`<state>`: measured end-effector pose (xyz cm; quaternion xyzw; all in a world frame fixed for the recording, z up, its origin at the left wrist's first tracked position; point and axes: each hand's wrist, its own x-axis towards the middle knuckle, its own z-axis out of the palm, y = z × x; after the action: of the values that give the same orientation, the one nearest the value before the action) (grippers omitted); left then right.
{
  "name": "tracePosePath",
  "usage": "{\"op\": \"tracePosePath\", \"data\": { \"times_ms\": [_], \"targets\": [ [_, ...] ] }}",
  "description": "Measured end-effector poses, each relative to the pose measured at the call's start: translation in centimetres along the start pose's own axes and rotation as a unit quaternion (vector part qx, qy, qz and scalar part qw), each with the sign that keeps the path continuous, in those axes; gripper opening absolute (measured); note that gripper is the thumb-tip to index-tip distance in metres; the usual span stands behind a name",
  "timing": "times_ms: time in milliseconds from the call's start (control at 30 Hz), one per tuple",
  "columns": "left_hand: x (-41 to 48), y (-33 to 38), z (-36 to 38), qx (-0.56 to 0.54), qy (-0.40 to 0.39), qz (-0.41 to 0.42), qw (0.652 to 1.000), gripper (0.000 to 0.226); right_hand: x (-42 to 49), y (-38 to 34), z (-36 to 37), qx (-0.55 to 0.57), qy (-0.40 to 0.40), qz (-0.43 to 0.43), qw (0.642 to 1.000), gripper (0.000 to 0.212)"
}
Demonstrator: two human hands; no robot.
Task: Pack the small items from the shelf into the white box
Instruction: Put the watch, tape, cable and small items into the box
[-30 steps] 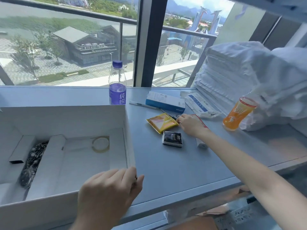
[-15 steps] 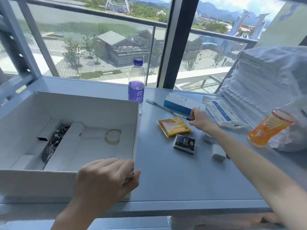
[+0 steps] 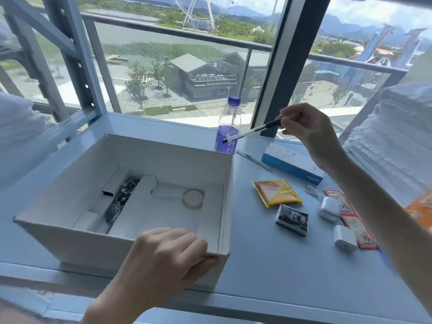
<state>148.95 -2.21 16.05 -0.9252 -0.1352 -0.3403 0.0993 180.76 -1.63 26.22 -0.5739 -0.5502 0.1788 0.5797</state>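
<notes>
Head view: my right hand [image 3: 311, 133] pinches the pen [image 3: 253, 131] in the air, just beyond the far right corner of the white box [image 3: 168, 157]. My left hand [image 3: 168, 253] grips the box's near right corner. Carry the pen left over the rim, lower it level, then release.

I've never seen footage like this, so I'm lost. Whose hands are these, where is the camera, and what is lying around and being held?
No machine here: a person wears one camera on the head, looking down at their own hands. The left hand grips the near corner of the white box, which stands on a shelf. The right hand pinches a pen in the air. On the shelf lie a yellow sachet, a black sachet, a white charger and a blue-and-white carton; a water bottle stands behind the box.
</notes>
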Motion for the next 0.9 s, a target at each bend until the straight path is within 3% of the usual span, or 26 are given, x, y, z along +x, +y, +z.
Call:
{"op": "tracePosePath", "data": {
  "times_ms": [100, 200, 367, 567, 700, 900],
  "targets": [
    [-2.2, -3.4, -1.9, 0.020, -0.015, -0.014, 1.000, 0.048, 0.3, -3.0, 3.6, 0.020, -0.095, 0.000, 0.995, 0.023],
    [-4.0, -7.0, -3.9, 0.049, -0.047, -0.054, 0.996, 0.054, 0.7, -4.0, 8.3, -0.025, -0.216, 0.059, 0.974, 0.026],
    [-5.6, -9.4, -4.6, 0.038, -0.056, -0.084, 0.994, 0.058, 0.8, -1.9, 16.2, -0.215, -0.371, 0.155, 0.890, 0.022],
    [-5.8, -9.7, -3.9, 0.030, -0.008, -0.072, 0.997, 0.055, 0.1, 1.6, 21.0, -0.361, -0.472, 0.230, 0.771, 0.015],
    [-5.9, -10.0, -3.6, 0.021, 0.000, -0.071, 0.997, 0.054, -1.3, 2.5, 21.7, -0.428, -0.553, 0.227, 0.678, 0.027],
    [-6.0, -10.0, -3.2, 0.028, 0.002, -0.072, 0.997, 0.055, -1.9, 3.5, 21.6, -0.513, -0.567, 0.137, 0.630, 0.019]
  ]
}}
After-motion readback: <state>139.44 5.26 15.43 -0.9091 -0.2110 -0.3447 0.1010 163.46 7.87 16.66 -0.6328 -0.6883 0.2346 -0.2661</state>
